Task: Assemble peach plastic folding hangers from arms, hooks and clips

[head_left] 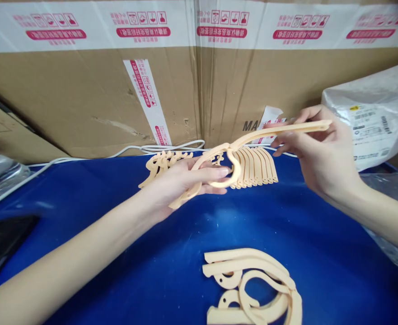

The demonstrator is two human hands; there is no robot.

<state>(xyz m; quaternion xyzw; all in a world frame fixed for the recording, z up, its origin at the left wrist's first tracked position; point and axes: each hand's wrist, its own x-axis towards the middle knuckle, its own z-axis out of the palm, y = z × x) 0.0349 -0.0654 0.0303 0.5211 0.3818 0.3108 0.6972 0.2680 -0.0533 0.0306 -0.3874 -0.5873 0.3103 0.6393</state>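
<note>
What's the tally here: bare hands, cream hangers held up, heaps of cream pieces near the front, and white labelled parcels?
Left hand and right hand: 2
Cream hanger held up: 1
Front heap of cream pieces: 1
White labelled parcel: 1
Total: 5

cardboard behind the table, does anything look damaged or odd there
Yes: left of its seam, the cardboard has a pale scuff where it looks scraped, and a loose white flap near the right hand seems to curl outward. Printing on the long tape is upside down.
</note>
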